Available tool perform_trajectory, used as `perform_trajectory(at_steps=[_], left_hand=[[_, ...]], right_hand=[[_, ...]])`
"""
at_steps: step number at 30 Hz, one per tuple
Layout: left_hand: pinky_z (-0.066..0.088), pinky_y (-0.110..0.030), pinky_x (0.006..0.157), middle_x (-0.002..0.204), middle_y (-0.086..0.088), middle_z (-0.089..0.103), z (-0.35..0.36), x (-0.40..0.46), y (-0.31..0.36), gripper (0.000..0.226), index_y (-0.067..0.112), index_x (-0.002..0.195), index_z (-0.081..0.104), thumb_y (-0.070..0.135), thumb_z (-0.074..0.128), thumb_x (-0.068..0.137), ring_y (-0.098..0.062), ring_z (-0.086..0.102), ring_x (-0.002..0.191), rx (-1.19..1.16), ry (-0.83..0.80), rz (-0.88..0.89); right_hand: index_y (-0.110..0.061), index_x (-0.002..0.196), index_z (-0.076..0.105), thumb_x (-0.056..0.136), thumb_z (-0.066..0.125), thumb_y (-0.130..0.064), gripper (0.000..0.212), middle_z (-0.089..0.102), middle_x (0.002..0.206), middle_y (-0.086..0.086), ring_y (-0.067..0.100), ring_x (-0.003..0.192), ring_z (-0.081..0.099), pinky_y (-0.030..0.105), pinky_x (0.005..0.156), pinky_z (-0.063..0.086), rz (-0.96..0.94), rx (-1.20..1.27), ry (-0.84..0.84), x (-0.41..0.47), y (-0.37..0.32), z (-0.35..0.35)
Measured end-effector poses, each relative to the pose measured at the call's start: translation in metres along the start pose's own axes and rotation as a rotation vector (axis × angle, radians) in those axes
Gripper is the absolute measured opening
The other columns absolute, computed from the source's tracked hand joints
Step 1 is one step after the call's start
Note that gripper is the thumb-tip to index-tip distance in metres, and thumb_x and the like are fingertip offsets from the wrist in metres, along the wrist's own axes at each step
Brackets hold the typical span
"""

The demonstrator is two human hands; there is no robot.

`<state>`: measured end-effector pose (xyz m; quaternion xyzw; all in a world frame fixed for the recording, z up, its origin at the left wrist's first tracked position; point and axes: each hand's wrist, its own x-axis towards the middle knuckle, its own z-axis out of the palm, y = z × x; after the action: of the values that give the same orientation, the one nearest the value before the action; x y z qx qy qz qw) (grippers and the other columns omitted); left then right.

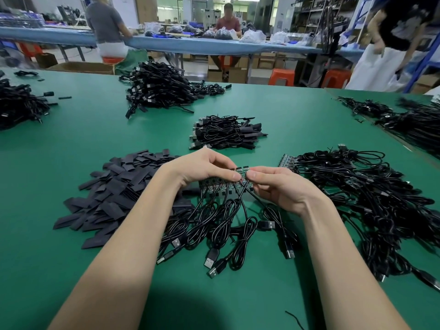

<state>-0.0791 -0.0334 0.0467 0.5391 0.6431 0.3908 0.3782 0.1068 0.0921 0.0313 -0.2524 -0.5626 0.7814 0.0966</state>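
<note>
Above the green table (71, 270), my left hand (202, 166) and my right hand (278, 184) both pinch a strip of small green circuit boards (241, 173) at its right end. The strip runs left under my left hand. A black USB cable (223, 225) hangs from each board down to the table, where the plugs lie spread out. My fingers cover much of the strip.
A heap of flat black sleeves (112, 194) lies to the left. A loose pile of boards with cables (357, 194) lies to the right, a smaller cable bundle (226, 132) just beyond my hands, bigger heaps (157, 88) farther back. People work at a blue bench (190, 45) behind.
</note>
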Motion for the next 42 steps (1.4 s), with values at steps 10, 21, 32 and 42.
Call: perform_trajectory(at_steps=[10,21,32,42], left_hand=[[0.047,-0.009,0.078,0.095,0.005,0.077,0.001,0.003,-0.005,0.019,0.026,0.09,0.081,0.038,0.083,0.075,-0.002,0.067,0.086,-0.061,0.084,0.015],[0.056,-0.041,0.094,0.101,0.004,0.071,0.032,0.012,0.017,0.018,0.025,0.106,0.065,0.039,0.063,0.095,-0.012,0.07,0.092,0.032,0.446,-0.049],[0.055,-0.027,0.078,0.084,-0.011,0.069,0.068,0.01,0.006,0.012,0.006,0.104,0.065,0.002,0.065,0.093,-0.014,0.066,0.071,-0.625,0.456,-0.028],[0.045,-0.027,0.061,0.082,-0.014,0.065,0.068,0.007,0.004,0.012,0.007,0.095,0.063,-0.004,0.057,0.092,-0.023,0.059,0.063,-0.569,0.513,-0.092]], right_hand=[[-0.014,0.075,0.082,0.062,0.084,-0.013,0.013,0.072,0.071,-0.001,0.006,0.055,0.063,0.016,0.051,0.053,0.03,0.166,0.081,-0.007,-0.004,0.004],[-0.015,0.087,0.078,0.073,0.085,-0.015,0.015,0.074,0.08,0.0,0.009,0.062,0.066,0.016,0.054,0.053,-0.12,0.104,0.246,0.001,-0.013,0.016],[-0.017,0.1,0.075,0.084,0.08,-0.022,0.018,0.077,0.095,-0.001,0.012,0.078,0.072,0.019,0.062,0.057,-0.175,0.013,0.402,0.0,-0.023,0.018],[-0.031,0.081,0.073,0.083,0.07,-0.026,0.006,0.068,0.076,-0.017,0.007,0.082,0.066,0.029,0.083,0.056,-0.568,-1.25,0.344,0.037,-0.053,0.105]])
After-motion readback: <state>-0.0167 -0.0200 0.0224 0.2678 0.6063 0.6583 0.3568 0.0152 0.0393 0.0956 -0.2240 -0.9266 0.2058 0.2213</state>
